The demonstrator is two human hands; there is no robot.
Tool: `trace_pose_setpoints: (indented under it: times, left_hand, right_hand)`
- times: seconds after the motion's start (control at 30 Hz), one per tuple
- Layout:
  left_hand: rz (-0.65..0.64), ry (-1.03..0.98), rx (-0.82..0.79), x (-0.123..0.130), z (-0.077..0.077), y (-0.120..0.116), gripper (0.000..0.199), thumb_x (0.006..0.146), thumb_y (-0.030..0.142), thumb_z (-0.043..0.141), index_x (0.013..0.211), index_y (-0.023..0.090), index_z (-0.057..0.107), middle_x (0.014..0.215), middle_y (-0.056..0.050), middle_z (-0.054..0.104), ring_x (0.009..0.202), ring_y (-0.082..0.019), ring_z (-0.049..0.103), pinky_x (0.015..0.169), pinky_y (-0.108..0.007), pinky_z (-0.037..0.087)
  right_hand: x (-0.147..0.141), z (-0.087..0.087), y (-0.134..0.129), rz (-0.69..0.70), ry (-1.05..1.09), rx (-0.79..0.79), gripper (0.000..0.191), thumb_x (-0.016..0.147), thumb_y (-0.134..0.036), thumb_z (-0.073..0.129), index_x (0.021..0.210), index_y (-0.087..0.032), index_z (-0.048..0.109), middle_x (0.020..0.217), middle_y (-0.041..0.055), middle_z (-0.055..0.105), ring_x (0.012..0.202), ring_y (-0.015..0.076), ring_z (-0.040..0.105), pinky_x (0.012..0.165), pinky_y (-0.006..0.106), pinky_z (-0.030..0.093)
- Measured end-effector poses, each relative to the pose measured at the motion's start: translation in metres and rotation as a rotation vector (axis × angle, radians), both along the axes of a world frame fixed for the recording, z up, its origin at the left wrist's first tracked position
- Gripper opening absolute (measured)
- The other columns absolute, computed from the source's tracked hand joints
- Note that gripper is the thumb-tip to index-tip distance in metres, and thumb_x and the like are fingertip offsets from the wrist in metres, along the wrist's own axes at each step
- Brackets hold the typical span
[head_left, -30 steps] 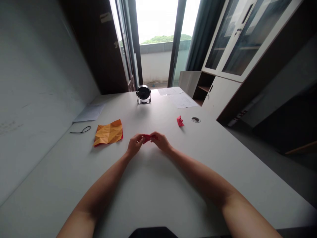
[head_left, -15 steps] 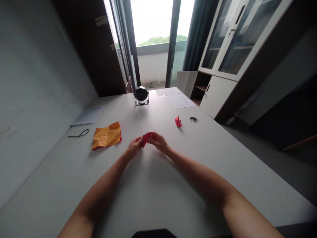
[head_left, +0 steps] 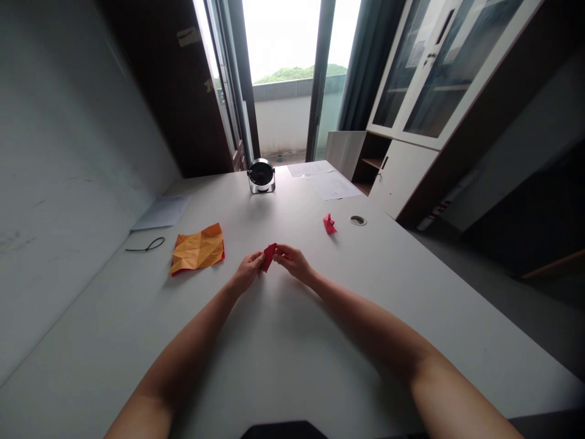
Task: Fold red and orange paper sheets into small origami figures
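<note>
Above the middle of the white table, a small folded piece of red paper is held between both hands. My left hand pinches its lower left side between thumb and fingers. With fingertips closed on its upper right edge, my right hand grips the other side. To the left lies a creased sheet of orange paper with red showing along its edges. A small red folded paper figure stands on the table to the right of my hands.
A round black and silver device stands at the back. White printed sheets lie at the far right, another sheet at the left by the wall. A black cable tie rests near the orange paper. A grommet hole sits near the right edge.
The folded red paper has tilted a little more upright and looks narrower. My right fingers have shifted slightly along its edge; my left hand has stayed nearly in place.
</note>
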State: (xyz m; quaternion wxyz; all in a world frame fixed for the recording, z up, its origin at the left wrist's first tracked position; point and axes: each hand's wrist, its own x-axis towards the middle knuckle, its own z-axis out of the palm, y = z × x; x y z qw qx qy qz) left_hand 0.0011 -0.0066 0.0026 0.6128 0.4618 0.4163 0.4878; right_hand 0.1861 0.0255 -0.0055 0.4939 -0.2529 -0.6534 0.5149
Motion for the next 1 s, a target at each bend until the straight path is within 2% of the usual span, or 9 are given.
trace_pose_setpoints:
  times: [0.2, 0.5, 0.67, 0.83, 0.93, 1.0]
  left_hand:
    - [-0.027, 0.030, 0.035, -0.003, -0.004, 0.002, 0.040, 0.080, 0.053, 0.070, 0.087, 0.013, 0.066, 0.071, -0.002, 0.058, 0.061, -0.011, 0.047, 0.061, -0.024, 0.038]
    - [-0.058, 0.034, 0.031, -0.004, -0.001, 0.001, 0.040, 0.082, 0.053, 0.068, 0.089, 0.014, 0.066, 0.068, 0.000, 0.057, 0.061, -0.011, 0.047, 0.062, -0.025, 0.038]
    - [-0.061, 0.074, 0.058, -0.005, 0.002, 0.000, 0.041, 0.082, 0.054, 0.067, 0.086, 0.013, 0.066, 0.066, 0.000, 0.056, 0.061, -0.011, 0.046, 0.061, -0.024, 0.036]
    - [-0.027, 0.151, 0.110, -0.002, 0.003, -0.002, 0.039, 0.085, 0.052, 0.065, 0.088, 0.014, 0.066, 0.064, 0.000, 0.055, 0.059, -0.011, 0.045, 0.058, -0.024, 0.035]
    - [-0.005, 0.197, 0.133, 0.003, 0.005, -0.005, 0.037, 0.084, 0.052, 0.065, 0.085, 0.015, 0.066, 0.066, -0.001, 0.058, 0.060, -0.012, 0.049, 0.059, -0.025, 0.038]
    - [0.011, 0.220, 0.137, 0.006, 0.006, -0.007, 0.039, 0.084, 0.054, 0.064, 0.082, 0.015, 0.065, 0.069, -0.002, 0.060, 0.063, -0.013, 0.053, 0.061, -0.026, 0.041]
  right_hand:
    - [-0.001, -0.007, 0.004, -0.007, 0.032, -0.103, 0.048, 0.080, -0.047, 0.074, 0.119, -0.019, 0.070, 0.087, 0.0053, 0.070, 0.076, 0.0171, 0.060, 0.072, 0.033, 0.050]
    - [0.005, 0.011, -0.002, 0.096, 0.032, -0.151, 0.046, 0.083, -0.048, 0.070, 0.118, -0.017, 0.071, 0.090, 0.0063, 0.070, 0.076, 0.0165, 0.058, 0.071, 0.030, 0.047]
    - [0.008, 0.015, -0.001, 0.157, 0.018, -0.160, 0.039, 0.086, -0.046, 0.066, 0.109, -0.015, 0.072, 0.090, 0.0073, 0.070, 0.076, 0.0168, 0.059, 0.069, 0.029, 0.047]
    - [0.003, 0.007, 0.002, 0.040, -0.016, -0.090, 0.026, 0.085, -0.036, 0.063, 0.097, -0.015, 0.071, 0.080, 0.0040, 0.068, 0.071, 0.0153, 0.058, 0.067, 0.028, 0.047]
    - [0.001, 0.002, 0.000, -0.085, -0.126, -0.014, 0.017, 0.084, -0.031, 0.062, 0.087, -0.016, 0.068, 0.074, 0.0024, 0.067, 0.065, 0.0148, 0.057, 0.062, 0.026, 0.046]
    - [0.001, 0.002, -0.003, -0.146, -0.215, 0.045, 0.015, 0.087, -0.029, 0.058, 0.087, -0.017, 0.068, 0.068, 0.0007, 0.066, 0.061, 0.0138, 0.056, 0.061, 0.025, 0.045]
